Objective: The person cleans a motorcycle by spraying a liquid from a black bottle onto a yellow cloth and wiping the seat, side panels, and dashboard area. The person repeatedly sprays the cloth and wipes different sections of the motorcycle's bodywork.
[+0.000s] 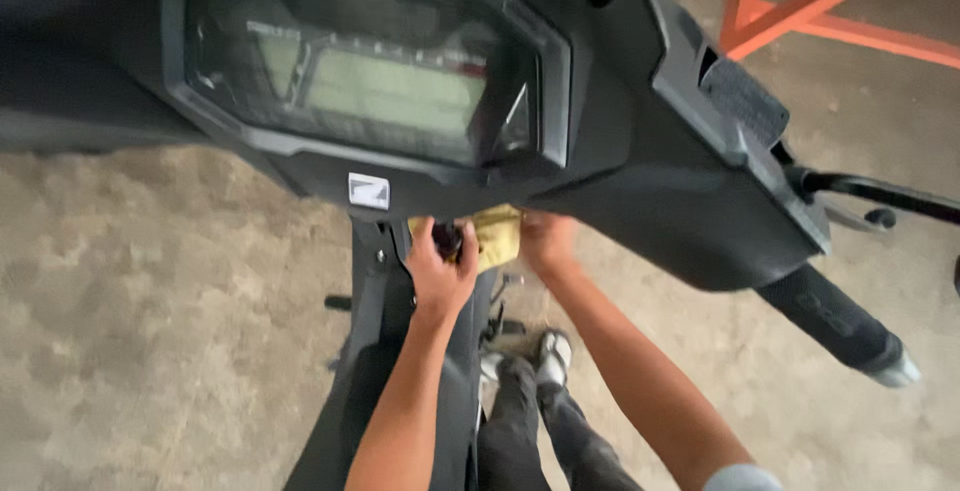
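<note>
A rough, mottled concrete floor [150, 331] fills the lower left and right of the frame, and an orange metal frame [800, 11] stands on it at the upper right. Across the top of the picture sits the dark handlebar cover of a scooter [640, 161], with its rectangular instrument display [380, 81] in the upper middle and a small white sticker [368, 191] just beneath it. The black handlebar grip [840, 326] runs down toward the lower right, and a thin brake lever [880, 193] juts out at the right edge above it.

Both bare arms reach up from the bottom centre to the spot directly under the display. The left hand [440, 271] has its fingers curled around a small dark round part [447, 238] on the front panel of the scooter's column [370, 351], thumb and fingers pinching it from both sides. The right hand [548, 243] rests just to the right of it, fingers closed against a yellow cloth [497, 233] that is bunched between the two hands and partly tucked under the edge of the cover; its fingertips are hidden, so how firmly they hold the cloth cannot be told. The cloth lies crosswise, touching both hands, with the right hand the one on it. Below, near the bottom centre, dark trouser legs and a light shoe [552, 356] show on the floor.
</note>
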